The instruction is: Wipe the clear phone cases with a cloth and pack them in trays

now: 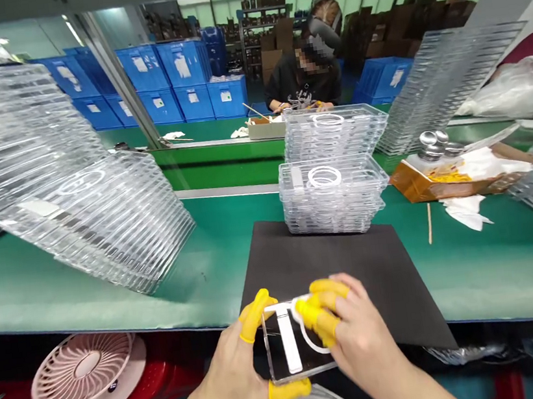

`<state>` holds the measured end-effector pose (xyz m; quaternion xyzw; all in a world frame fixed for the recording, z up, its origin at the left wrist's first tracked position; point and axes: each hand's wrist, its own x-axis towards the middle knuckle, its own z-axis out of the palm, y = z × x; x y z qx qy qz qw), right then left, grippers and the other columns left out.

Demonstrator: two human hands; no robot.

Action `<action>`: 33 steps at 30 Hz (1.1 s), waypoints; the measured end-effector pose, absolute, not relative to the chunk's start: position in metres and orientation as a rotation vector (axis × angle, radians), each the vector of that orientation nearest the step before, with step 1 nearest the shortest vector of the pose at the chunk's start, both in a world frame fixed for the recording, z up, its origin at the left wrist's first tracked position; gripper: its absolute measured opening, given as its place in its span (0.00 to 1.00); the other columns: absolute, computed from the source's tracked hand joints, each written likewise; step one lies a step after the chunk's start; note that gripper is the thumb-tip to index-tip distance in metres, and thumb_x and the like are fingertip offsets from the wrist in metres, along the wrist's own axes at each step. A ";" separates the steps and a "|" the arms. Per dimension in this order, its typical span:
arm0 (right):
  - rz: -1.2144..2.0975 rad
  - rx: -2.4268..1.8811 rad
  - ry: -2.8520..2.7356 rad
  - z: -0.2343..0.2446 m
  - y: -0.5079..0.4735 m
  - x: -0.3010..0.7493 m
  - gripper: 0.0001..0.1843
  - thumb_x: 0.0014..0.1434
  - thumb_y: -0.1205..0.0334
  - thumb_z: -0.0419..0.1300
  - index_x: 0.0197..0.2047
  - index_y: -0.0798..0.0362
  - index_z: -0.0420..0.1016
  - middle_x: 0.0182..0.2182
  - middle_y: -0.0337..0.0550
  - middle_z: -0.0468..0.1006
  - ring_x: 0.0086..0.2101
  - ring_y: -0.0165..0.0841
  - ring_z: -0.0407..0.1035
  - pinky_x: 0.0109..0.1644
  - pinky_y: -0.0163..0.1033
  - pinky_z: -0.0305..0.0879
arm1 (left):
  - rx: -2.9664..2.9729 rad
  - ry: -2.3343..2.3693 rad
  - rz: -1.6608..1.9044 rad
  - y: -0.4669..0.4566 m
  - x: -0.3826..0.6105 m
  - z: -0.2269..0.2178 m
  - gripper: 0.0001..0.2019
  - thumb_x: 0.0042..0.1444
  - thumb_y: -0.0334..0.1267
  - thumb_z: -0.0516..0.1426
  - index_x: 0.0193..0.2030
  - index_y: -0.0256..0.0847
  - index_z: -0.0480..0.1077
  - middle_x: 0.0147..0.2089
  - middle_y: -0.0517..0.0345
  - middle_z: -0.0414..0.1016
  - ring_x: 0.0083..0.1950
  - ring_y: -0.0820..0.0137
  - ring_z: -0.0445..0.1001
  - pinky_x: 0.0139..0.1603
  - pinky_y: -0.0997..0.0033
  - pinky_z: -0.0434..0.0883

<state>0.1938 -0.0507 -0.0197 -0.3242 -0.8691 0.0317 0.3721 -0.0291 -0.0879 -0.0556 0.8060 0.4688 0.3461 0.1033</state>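
Observation:
My left hand [236,364] grips a clear plastic case [276,339] by its left side, with the thumb below and a finger along the upper edge. A white strip [289,343] and a white ring [310,337] show in the case. Over the ring's upper right, my right hand [348,316] has its fingers bent and closed, pinching or pressing the ring; their tips hide the exact contact. Yellow finger cots cover fingers of both hands. Behind the hands, a stack of similar clear cases [333,207] stands at the back of a black mat [374,270].
Tall leaning stacks of clear cases [117,225] stand on the green bench [212,233] at left, with more at right [448,84]. An open cardboard box [412,183] holds white and yellow bits. A pink fan [87,367] sits below left. Opposite, a co-worker [302,80] works.

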 end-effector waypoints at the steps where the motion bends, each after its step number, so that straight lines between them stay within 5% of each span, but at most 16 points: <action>1: 0.100 -0.735 -2.276 -0.021 -0.055 0.197 0.16 0.65 0.73 0.48 0.43 0.49 0.76 0.35 0.39 0.79 0.41 0.33 0.71 0.59 0.45 0.55 | 2.378 1.385 1.028 -0.088 -0.029 -0.055 0.52 0.42 0.55 0.69 0.69 0.42 0.47 0.53 0.42 0.75 0.53 0.52 0.77 0.51 0.56 0.77; 5: -0.013 -0.588 -2.366 -0.028 -0.062 0.222 0.13 0.69 0.65 0.50 0.43 0.49 0.76 0.35 0.38 0.80 0.43 0.34 0.71 0.61 0.45 0.53 | 2.376 1.378 1.045 -0.087 -0.028 -0.058 0.53 0.39 0.56 0.69 0.67 0.42 0.49 0.55 0.41 0.74 0.56 0.50 0.75 0.52 0.55 0.76; 10: 0.002 -0.839 -2.249 -0.026 -0.037 0.201 0.15 0.61 0.73 0.54 0.45 0.47 0.76 0.36 0.39 0.79 0.44 0.36 0.71 0.57 0.48 0.56 | 2.329 1.332 1.078 -0.085 -0.027 -0.058 0.55 0.39 0.55 0.70 0.68 0.43 0.46 0.56 0.41 0.72 0.55 0.52 0.75 0.53 0.55 0.75; 15: 0.138 -0.717 -2.216 -0.017 -0.037 0.153 0.17 0.61 0.75 0.52 0.46 0.47 0.75 0.35 0.38 0.78 0.40 0.34 0.71 0.55 0.49 0.61 | 2.151 1.261 1.072 -0.081 -0.024 -0.052 0.45 0.44 0.53 0.68 0.65 0.45 0.51 0.48 0.49 0.76 0.49 0.57 0.79 0.51 0.58 0.75; 22: 0.197 -0.411 -2.399 -0.010 -0.057 0.157 0.11 0.68 0.66 0.51 0.46 0.47 0.74 0.32 0.33 0.79 0.38 0.29 0.72 0.59 0.41 0.56 | 2.206 1.195 1.124 -0.077 -0.024 -0.047 0.35 0.50 0.50 0.64 0.61 0.47 0.54 0.45 0.54 0.76 0.43 0.61 0.80 0.49 0.62 0.77; 28: -0.049 -0.503 -2.378 -0.037 -0.065 0.215 0.11 0.66 0.68 0.52 0.41 0.53 0.77 0.33 0.41 0.80 0.40 0.35 0.73 0.61 0.47 0.54 | 2.286 1.183 1.118 -0.074 -0.025 -0.047 0.50 0.43 0.56 0.68 0.67 0.47 0.46 0.48 0.49 0.77 0.49 0.54 0.79 0.48 0.59 0.77; 33: -0.144 -0.877 -2.205 -0.064 -0.072 0.292 0.12 0.58 0.71 0.60 0.41 0.46 0.78 0.38 0.42 0.77 0.44 0.40 0.70 0.58 0.51 0.58 | 2.207 1.237 1.111 -0.085 -0.026 -0.055 0.58 0.39 0.55 0.71 0.70 0.45 0.42 0.54 0.42 0.74 0.54 0.53 0.77 0.53 0.55 0.75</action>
